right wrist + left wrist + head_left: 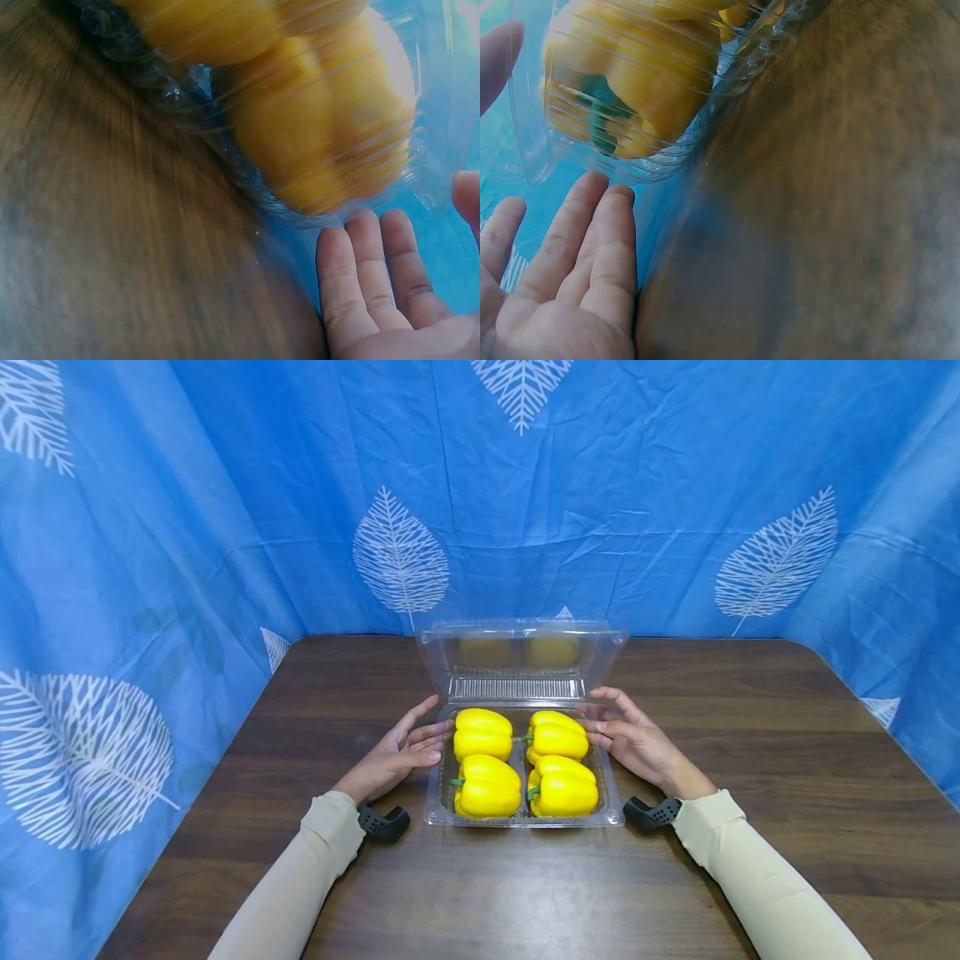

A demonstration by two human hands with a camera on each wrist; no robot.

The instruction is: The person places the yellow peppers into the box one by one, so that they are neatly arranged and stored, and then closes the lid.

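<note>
A clear plastic clamshell box (441, 817) sits on the table with its lid (517, 687) raised at the back. Several yellow bell peppers (487, 789) with green stems lie in its tray in two rows. My left hand (392, 762) is at the box's left side, fingers extended and thumb near the rim. At the opposite side is my right hand (637, 745), its fingers likewise reaching to the wall. In the left wrist view, straight fingertips (592, 187) are right at the ribbed wall, a pepper (630, 75) showing through it. The right wrist view shows extended fingertips (361, 225) close by the wall.
The brown wooden table (525, 893) extends in front of the box and to both sides. Behind and at the sides hangs a blue curtain (540, 527) with white leaf prints. Each wrist wears a black band-like device (384, 823) below a pale sleeve.
</note>
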